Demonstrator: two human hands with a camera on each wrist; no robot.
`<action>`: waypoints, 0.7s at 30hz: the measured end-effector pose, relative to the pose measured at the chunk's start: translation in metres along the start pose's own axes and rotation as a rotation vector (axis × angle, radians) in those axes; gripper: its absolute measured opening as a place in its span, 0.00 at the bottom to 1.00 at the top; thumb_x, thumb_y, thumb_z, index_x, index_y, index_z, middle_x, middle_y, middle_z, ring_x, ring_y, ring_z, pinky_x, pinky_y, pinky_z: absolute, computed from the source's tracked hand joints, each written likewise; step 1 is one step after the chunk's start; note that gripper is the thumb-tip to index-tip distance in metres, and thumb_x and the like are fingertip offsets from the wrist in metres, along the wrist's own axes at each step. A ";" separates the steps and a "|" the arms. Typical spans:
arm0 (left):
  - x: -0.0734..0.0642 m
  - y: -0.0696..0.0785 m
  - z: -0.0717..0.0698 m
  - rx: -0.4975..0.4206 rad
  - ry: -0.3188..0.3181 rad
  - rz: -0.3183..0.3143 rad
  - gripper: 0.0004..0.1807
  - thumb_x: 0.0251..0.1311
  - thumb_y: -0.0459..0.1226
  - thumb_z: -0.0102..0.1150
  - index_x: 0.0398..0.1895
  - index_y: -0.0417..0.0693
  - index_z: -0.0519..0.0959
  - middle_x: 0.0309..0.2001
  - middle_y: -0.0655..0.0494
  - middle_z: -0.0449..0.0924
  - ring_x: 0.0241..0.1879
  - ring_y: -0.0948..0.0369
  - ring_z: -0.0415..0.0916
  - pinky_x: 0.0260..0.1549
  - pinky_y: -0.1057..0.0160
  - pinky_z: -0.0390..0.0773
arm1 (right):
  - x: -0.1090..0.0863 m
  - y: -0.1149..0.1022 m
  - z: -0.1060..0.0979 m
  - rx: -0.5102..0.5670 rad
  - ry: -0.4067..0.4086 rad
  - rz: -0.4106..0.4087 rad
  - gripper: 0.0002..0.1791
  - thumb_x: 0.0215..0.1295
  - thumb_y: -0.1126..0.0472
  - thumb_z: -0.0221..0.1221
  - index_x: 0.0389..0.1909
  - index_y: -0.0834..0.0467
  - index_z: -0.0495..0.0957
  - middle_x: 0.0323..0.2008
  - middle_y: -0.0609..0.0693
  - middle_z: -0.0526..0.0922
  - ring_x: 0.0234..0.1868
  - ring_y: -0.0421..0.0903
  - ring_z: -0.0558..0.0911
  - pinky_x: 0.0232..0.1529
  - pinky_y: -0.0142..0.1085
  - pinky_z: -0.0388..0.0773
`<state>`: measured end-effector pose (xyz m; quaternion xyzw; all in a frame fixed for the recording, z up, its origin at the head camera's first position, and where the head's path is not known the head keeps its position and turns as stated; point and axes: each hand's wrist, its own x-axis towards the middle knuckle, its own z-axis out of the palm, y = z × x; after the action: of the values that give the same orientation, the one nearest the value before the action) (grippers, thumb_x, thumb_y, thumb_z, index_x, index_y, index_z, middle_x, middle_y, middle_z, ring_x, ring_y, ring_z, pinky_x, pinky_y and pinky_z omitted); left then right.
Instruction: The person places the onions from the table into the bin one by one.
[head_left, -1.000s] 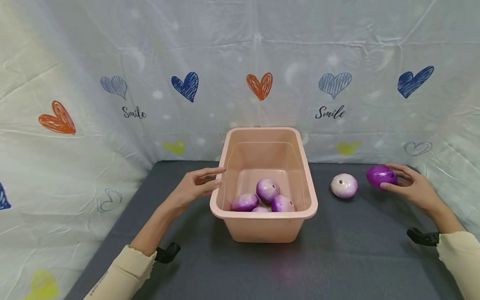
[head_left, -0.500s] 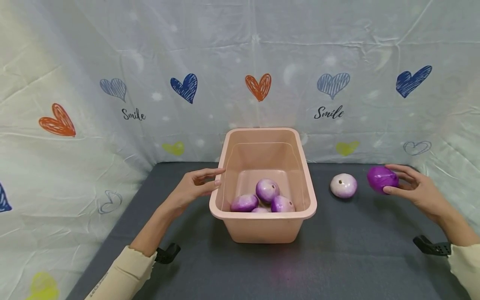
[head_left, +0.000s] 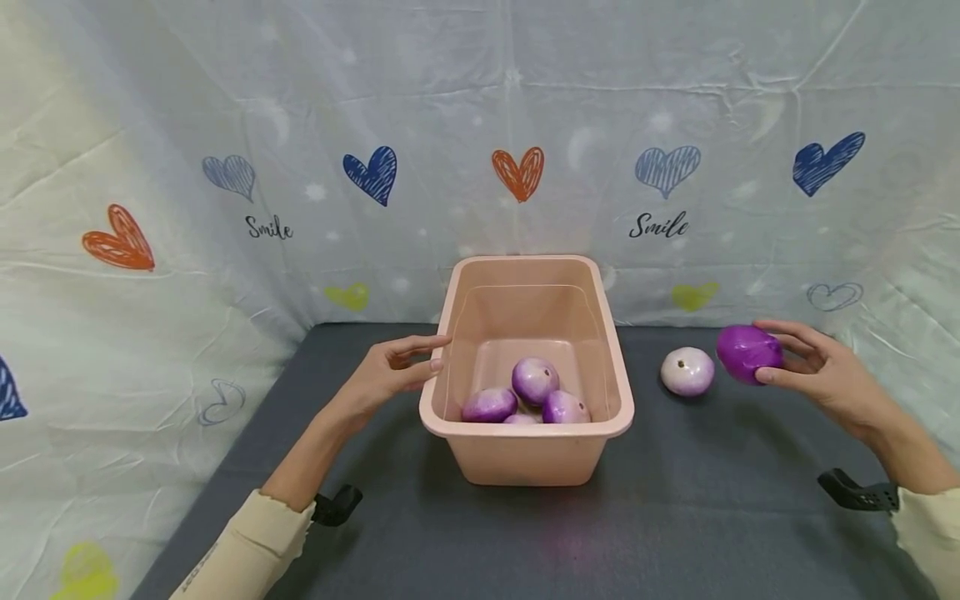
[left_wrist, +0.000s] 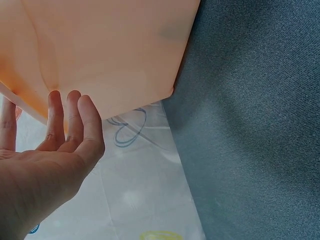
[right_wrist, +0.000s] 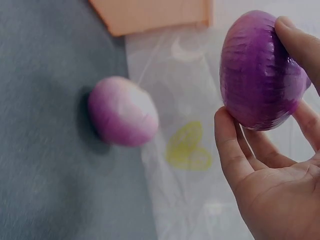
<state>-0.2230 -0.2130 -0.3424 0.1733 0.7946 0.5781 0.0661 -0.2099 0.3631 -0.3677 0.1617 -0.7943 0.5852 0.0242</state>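
The left hand (head_left: 390, 367) sits at the left wall of the pink tub (head_left: 457, 333), fingers straight and held together, their tips at the rim and gripping nothing. The left wrist view shows this from below: the fingers (left_wrist: 75, 117) lie just against the outside of the tub (left_wrist: 115, 50), with the grey tabletop (left_wrist: 250, 125) to one side and the printed cloth beneath the hand. Whether the fingertips press the plastic or only meet it cannot be told.

Inside the tub, at its near end, lie several purple-and-white onions (head_left: 534, 379), bunched together and touching; only the head view shows them.

Right of the tub, a pale onion (head_left: 687, 371) rests alone on the tabletop (head_left: 675, 517). Just beside it, the right hand (head_left: 821, 375) holds a deep purple onion (head_left: 747, 353) lifted clear of the surface, fingers curled round its far side and thumb under it.

The right wrist view gives the grip closer: the purple onion (right_wrist: 260, 70) is pinched between the thumb and the fingers (right_wrist: 232, 150), its ribbed skin plain to see. The pale onion (right_wrist: 122, 111) lies blurred below, apart from the held one, with a corner of the tub (right_wrist: 155, 15) at the top edge.
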 end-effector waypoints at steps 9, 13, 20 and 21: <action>0.001 -0.002 0.000 -0.024 -0.004 -0.002 0.27 0.68 0.43 0.67 0.69 0.50 0.77 0.66 0.49 0.72 0.62 0.50 0.73 0.56 0.48 0.78 | 0.013 -0.019 0.018 0.014 -0.018 0.008 0.33 0.70 0.73 0.61 0.74 0.57 0.65 0.66 0.51 0.68 0.57 0.39 0.78 0.47 0.34 0.82; 0.001 -0.002 -0.001 -0.012 -0.002 0.001 0.27 0.68 0.44 0.67 0.69 0.51 0.77 0.67 0.50 0.71 0.61 0.50 0.74 0.55 0.48 0.78 | 0.023 -0.023 0.028 0.045 -0.058 -0.034 0.33 0.70 0.73 0.61 0.74 0.57 0.65 0.66 0.52 0.68 0.58 0.41 0.78 0.48 0.36 0.82; 0.000 -0.002 0.000 -0.017 0.000 -0.003 0.27 0.68 0.44 0.67 0.69 0.52 0.77 0.68 0.50 0.70 0.62 0.50 0.73 0.55 0.48 0.78 | 0.039 -0.033 0.045 0.052 -0.103 -0.058 0.34 0.69 0.71 0.63 0.74 0.55 0.66 0.68 0.55 0.66 0.60 0.46 0.76 0.50 0.36 0.81; 0.000 -0.002 0.000 -0.021 0.001 -0.004 0.27 0.68 0.44 0.67 0.69 0.51 0.77 0.68 0.50 0.70 0.63 0.50 0.73 0.55 0.48 0.78 | 0.042 -0.036 0.048 0.053 -0.102 -0.050 0.34 0.69 0.71 0.63 0.74 0.54 0.66 0.69 0.55 0.66 0.61 0.47 0.75 0.51 0.36 0.81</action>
<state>-0.2236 -0.2134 -0.3437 0.1708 0.7889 0.5863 0.0685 -0.2323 0.2989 -0.3402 0.2117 -0.7744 0.5962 -0.0058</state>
